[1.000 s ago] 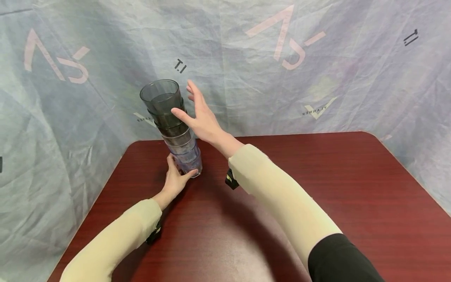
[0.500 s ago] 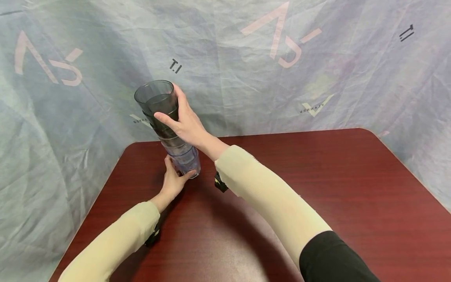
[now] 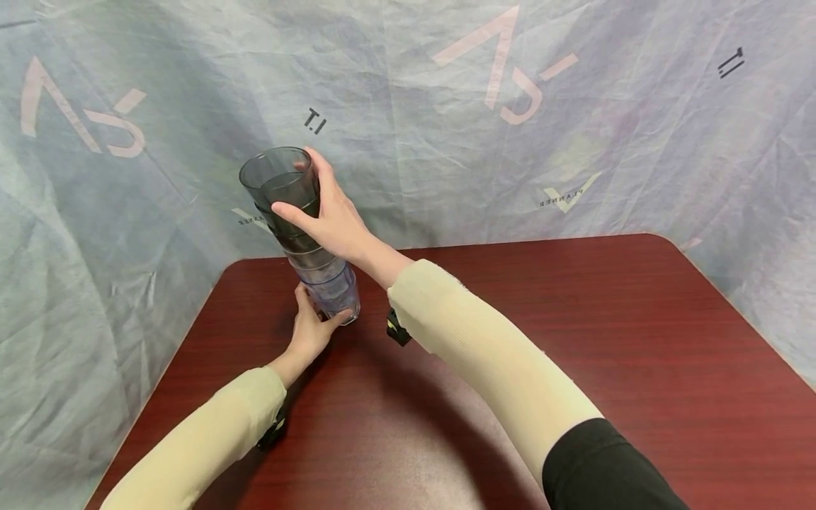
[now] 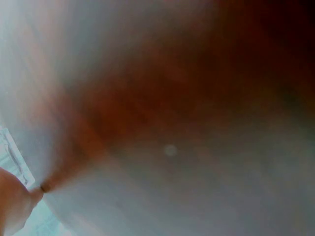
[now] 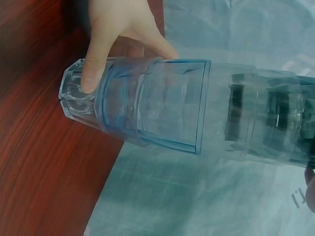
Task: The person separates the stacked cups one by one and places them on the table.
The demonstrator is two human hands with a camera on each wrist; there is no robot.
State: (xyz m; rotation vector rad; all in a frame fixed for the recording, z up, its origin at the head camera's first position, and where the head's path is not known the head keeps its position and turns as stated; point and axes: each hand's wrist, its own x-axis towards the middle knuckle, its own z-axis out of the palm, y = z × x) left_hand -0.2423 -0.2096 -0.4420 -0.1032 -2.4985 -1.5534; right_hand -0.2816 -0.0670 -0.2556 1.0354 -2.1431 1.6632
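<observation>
A tall stack of nested plastic tumblers leans slightly on the table at the left in the head view. Its upper part is smoky grey tumblers (image 3: 280, 190); the lower part is clear and bluish tumblers (image 3: 329, 285). My left hand (image 3: 309, 336) grips the stack at its base, thumb on the near side. Higher up, my right hand (image 3: 339, 221) holds the grey tumblers, thumb in front and fingers behind the rim. The right wrist view shows the clear tumblers (image 5: 170, 105) close up, with the left hand (image 5: 120, 22) around the bottom one. The left wrist view is mostly blurred.
The dark red wooden table (image 3: 574, 340) runs across the view, with its far edge and rounded corners visible. A grey printed cloth (image 3: 433, 142) hangs behind and at the left side. Black wrist cameras (image 3: 398, 329) sit beneath the sleeves.
My right hand has moved left onto the upper grey tumblers and its fingers have closed round them. The left hand keeps its grip at the base.
</observation>
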